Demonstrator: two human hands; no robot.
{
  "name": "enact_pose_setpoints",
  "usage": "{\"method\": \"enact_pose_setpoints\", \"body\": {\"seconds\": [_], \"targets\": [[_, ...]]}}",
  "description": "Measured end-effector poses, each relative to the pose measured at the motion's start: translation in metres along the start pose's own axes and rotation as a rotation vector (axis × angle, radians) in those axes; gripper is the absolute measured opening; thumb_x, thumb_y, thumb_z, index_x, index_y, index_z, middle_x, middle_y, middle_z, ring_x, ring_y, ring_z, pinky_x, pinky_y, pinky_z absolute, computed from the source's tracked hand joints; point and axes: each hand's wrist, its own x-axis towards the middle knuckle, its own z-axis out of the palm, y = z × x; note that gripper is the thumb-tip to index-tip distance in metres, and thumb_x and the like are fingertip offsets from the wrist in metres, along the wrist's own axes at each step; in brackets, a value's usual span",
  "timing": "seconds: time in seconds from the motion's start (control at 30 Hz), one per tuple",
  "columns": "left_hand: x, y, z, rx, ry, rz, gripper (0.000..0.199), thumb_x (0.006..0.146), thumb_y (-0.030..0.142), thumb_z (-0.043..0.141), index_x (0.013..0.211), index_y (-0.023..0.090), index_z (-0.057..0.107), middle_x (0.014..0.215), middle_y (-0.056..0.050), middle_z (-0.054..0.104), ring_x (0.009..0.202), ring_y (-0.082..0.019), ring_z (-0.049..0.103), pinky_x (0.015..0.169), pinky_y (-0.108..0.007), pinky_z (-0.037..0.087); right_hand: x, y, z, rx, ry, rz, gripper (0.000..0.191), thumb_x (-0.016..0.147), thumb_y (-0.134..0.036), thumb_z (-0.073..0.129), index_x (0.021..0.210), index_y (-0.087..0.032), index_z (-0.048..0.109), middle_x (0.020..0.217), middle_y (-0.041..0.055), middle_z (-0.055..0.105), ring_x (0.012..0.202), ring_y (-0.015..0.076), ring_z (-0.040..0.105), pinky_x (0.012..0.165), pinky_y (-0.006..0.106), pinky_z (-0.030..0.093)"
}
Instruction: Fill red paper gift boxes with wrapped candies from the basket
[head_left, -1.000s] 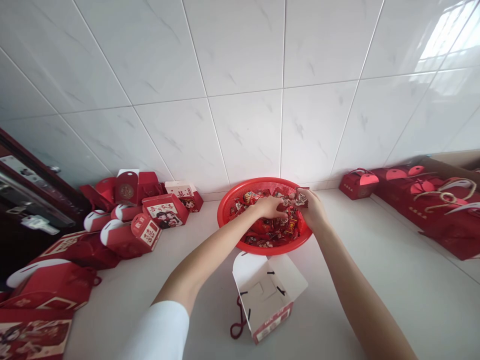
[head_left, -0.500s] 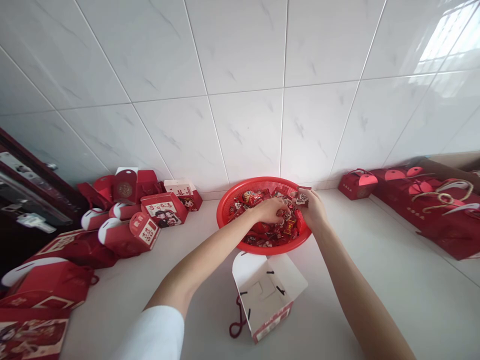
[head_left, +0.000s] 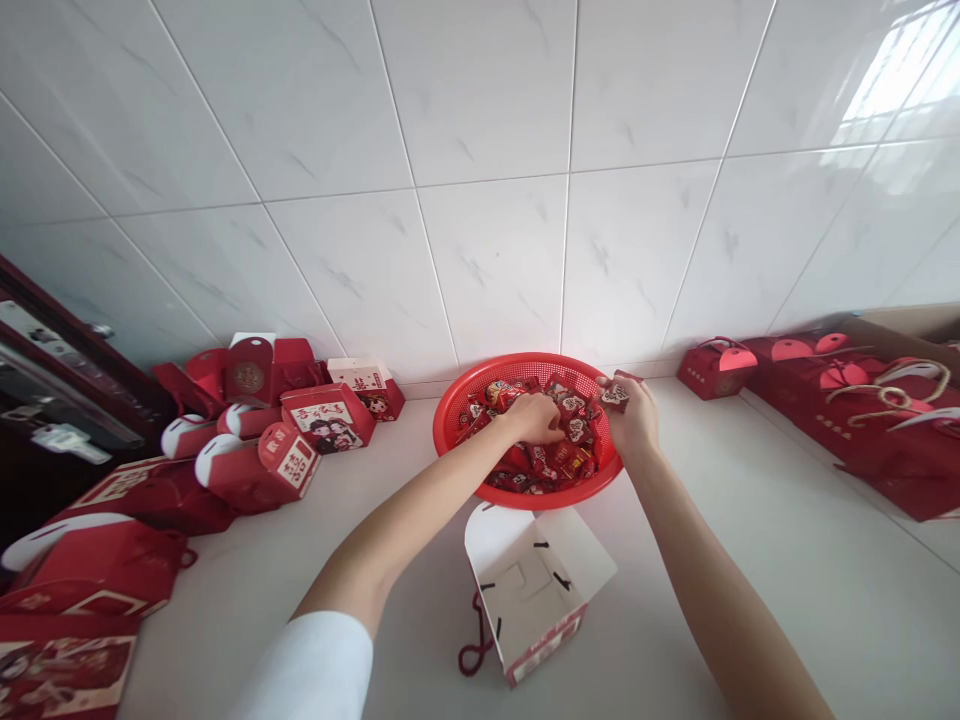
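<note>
A red plastic basket [head_left: 457, 470] full of red-wrapped candies [head_left: 536, 462] stands against the tiled wall. My left hand [head_left: 534, 418] reaches down into it, fingers curled among the candies; what they grip, if anything, is hidden. Over the basket's right rim, my right hand [head_left: 631, 415] is closed on wrapped candies [head_left: 616, 392], which show between thumb and fingers. In front of the basket sits an open box [head_left: 529, 595], white inside, with its flaps spread and nothing inside. A dark red cord [head_left: 472, 655] hangs out at its left side.
Several red gift boxes [head_left: 255, 465] crowd the left side of the counter, beside a dark door frame with keys [head_left: 71, 442]. A small red box [head_left: 716, 368] and a row of red bags [head_left: 847, 410] line the right.
My right hand has moved slightly right, toward the basket's outer rim, with the candies in it. My left hand has shifted slightly left within the basket.
</note>
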Motion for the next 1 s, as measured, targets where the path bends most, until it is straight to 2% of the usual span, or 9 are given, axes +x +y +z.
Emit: {"method": "enact_pose_setpoints", "body": {"seconds": [0.1,0.17,0.23,0.4,0.53,0.73,0.83,0.93,1.0], "targets": [[0.004,-0.001,0.005,-0.033,0.170,0.099,0.031,0.090,0.032,0.055,0.114,0.021,0.072,0.121,-0.012,0.064,0.110,-0.029,0.063,0.091,-0.036,0.051,0.000,-0.002,0.000,0.036,0.021,-0.007,0.022,0.056,-0.013,0.068,0.065,-0.023,0.050,0.066,-0.0043,0.063,0.064,0.0124,0.062,0.052,0.022,0.049],[0.008,0.004,0.008,-0.027,0.194,0.173,0.041,0.093,0.030,0.053,0.132,0.025,0.063,0.132,-0.012,0.057,0.117,-0.029,0.060,0.094,-0.037,0.050,0.000,-0.002,0.000,0.042,0.028,-0.017,0.023,0.057,-0.013,0.067,0.066,-0.023,0.049,0.066,-0.0045,0.062,0.062,0.0124,0.062,0.050,0.022,0.048],[0.012,0.012,0.011,0.011,0.158,0.233,0.043,0.094,0.027,0.051,0.137,0.028,0.060,0.136,-0.012,0.054,0.120,-0.028,0.058,0.094,-0.037,0.050,0.000,-0.002,0.000,0.034,0.024,-0.027,0.023,0.058,-0.013,0.067,0.066,-0.023,0.048,0.066,-0.0046,0.062,0.061,0.0124,0.062,0.050,0.023,0.048],[0.015,0.025,0.012,0.067,0.103,0.245,0.035,0.094,0.025,0.053,0.127,0.018,0.063,0.119,-0.014,0.064,0.111,-0.027,0.062,0.090,-0.035,0.051,0.000,0.000,-0.001,0.043,0.023,-0.027,0.021,0.058,-0.012,0.066,0.065,-0.021,0.049,0.065,-0.0054,0.060,0.062,0.0110,0.063,0.053,0.022,0.049],[0.018,0.019,0.013,-0.031,0.148,0.142,0.024,0.095,0.032,0.054,0.107,0.016,0.069,0.108,-0.012,0.071,0.098,-0.026,0.068,0.080,-0.034,0.052,0.002,0.001,-0.001,0.032,0.029,-0.022,0.018,0.058,-0.011,0.065,0.065,-0.021,0.051,0.063,-0.0053,0.060,0.065,0.0113,0.064,0.053,0.020,0.049],[0.022,0.010,0.017,-0.231,0.257,0.088,0.020,0.089,0.017,0.056,0.075,0.017,0.070,0.085,-0.007,0.075,0.083,-0.022,0.070,0.075,-0.030,0.051,0.002,0.002,-0.001,-0.014,0.008,-0.013,0.016,0.058,-0.012,0.065,0.067,-0.021,0.054,0.063,-0.0028,0.064,0.067,0.0131,0.064,0.053,0.020,0.049],[0.020,0.007,0.013,-0.269,0.326,0.069,0.018,0.083,0.009,0.056,0.080,0.017,0.072,0.085,-0.006,0.076,0.082,-0.021,0.069,0.075,-0.030,0.052,0.001,0.002,-0.001,-0.025,-0.014,-0.013,0.016,0.057,-0.014,0.067,0.065,-0.021,0.055,0.063,-0.0022,0.065,0.064,0.0132,0.063,0.053,0.022,0.050],[0.017,-0.001,0.008,-0.387,0.461,0.029,0.024,0.079,0.009,0.060,0.097,0.018,0.073,0.096,-0.005,0.076,0.087,-0.022,0.069,0.079,-0.032,0.054,0.001,0.003,-0.002,-0.054,-0.028,-0.019,0.017,0.057,-0.015,0.067,0.066,-0.022,0.055,0.065,-0.0022,0.066,0.064,0.0143,0.063,0.054,0.024,0.052],[0.016,-0.009,0.007,-0.480,0.540,0.012,0.027,0.079,0.008,0.061,0.100,0.018,0.074,0.099,-0.005,0.076,0.093,-0.023,0.070,0.085,-0.034,0.055,0.002,0.004,-0.003,-0.078,-0.026,-0.028,0.019,0.057,-0.016,0.069,0.067,-0.023,0.055,0.067,-0.0022,0.067,0.065,0.0149,0.064,0.055,0.025,0.053]]}}
